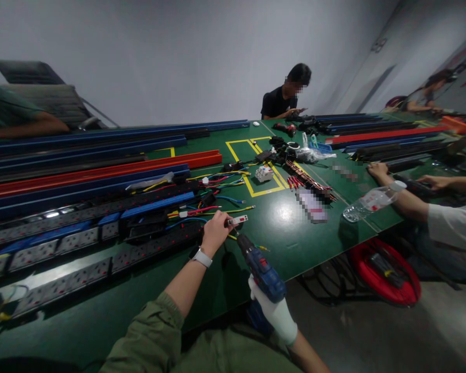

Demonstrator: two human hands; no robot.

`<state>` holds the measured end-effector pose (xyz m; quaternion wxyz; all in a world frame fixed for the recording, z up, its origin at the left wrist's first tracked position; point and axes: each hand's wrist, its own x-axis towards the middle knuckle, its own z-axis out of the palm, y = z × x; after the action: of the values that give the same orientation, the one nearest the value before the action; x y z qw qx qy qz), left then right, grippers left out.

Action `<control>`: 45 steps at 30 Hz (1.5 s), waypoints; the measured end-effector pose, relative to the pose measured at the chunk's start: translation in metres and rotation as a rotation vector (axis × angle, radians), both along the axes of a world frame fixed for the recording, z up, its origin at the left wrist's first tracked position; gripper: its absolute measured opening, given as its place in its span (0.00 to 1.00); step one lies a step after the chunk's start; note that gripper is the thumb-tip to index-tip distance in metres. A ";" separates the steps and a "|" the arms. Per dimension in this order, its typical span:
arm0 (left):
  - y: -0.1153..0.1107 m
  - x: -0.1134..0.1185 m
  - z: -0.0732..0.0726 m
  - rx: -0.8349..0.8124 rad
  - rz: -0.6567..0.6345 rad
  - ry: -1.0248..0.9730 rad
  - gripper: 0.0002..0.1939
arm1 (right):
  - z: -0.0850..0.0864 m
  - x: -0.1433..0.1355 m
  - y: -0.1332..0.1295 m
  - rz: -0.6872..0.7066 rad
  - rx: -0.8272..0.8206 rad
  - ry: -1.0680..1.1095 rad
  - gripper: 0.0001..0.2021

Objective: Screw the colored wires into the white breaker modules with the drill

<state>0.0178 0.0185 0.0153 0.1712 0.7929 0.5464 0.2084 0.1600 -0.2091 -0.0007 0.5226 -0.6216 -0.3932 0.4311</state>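
Note:
My left hand, bare with a watch on the wrist, pinches a small white circuit breaker just above the green table. My right hand, in a white glove, is wrapped around the grip of a blue cordless drill. The drill points away from me, its tip close to the breaker; whether they touch I cannot tell. Wires with yellow, red and blue insulation run out beside my left hand from black socket strips. Farther back, more white breakers stand in a group.
Blue and red rails lie along the left. A clear bottle stands tilted in view near a co-worker's arms on the right. Beyond are a bundle of copper-coloured strips, a plastic bag and a seated person.

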 end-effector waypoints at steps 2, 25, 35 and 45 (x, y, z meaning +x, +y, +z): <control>0.000 0.000 0.000 0.005 -0.001 0.007 0.16 | 0.000 0.000 0.001 0.026 -0.051 0.035 0.11; 0.001 -0.001 -0.003 -0.029 -0.007 0.006 0.14 | 0.012 -0.003 0.006 0.019 -0.109 0.031 0.13; 0.000 -0.001 0.000 -0.025 -0.004 0.002 0.13 | 0.011 -0.003 0.005 0.003 -0.119 -0.038 0.17; 0.000 -0.001 0.001 -0.043 -0.004 0.002 0.12 | 0.008 -0.005 0.003 -0.003 -0.111 -0.014 0.17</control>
<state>0.0163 0.0185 0.0161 0.1879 0.7902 0.5495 0.1955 0.1554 -0.2056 0.0077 0.4852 -0.6532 -0.3714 0.4472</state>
